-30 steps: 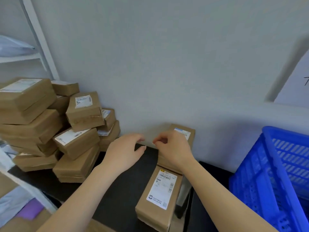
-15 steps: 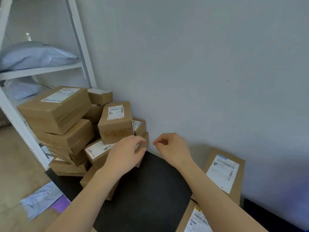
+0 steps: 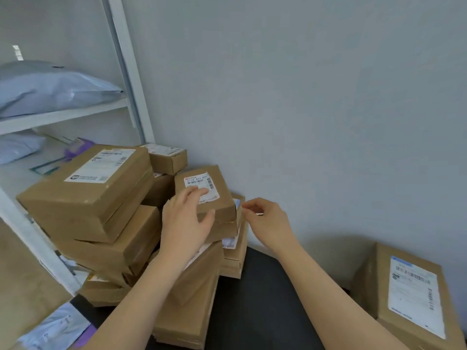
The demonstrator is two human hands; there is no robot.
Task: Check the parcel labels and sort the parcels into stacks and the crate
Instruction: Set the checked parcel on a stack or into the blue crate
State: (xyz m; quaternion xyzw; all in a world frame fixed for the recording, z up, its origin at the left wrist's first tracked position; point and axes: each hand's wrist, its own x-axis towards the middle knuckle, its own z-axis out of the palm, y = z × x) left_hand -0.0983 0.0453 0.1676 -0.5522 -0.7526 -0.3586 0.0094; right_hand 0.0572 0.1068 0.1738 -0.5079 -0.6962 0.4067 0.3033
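Nearest, lower right: one labelled parcel, label up, lying apart from the rest on the black table top; judged already sorted, perhaps the start of a stack. Lower left, on the floor: a pale mailer. Mid-field: left hand laid on the small parcel, the one under check, fingers flat across its top and part of its label, thumb spread along the near upper edge; a resting contact, not a closed grasp. Right hand empty, fingers loosely curled, thumb and forefinger close together, just beside the parcel's right corner and not touching it. Small parcel: perched askew at the right flank of the unsorted pile, label face up and tipped toward the viewer; long axis runs from the person toward the wall, near end swung a little rightward; print too blurred to read. Behind: a large parcel topping the pile, a small box at the back. Farthest: white shelf frame carrying grey mailers, then plain wall. Crate: not in view. Progress, as judged: early; one parcel set aside, the pile of a dozen or so awaiting label check and sorting.
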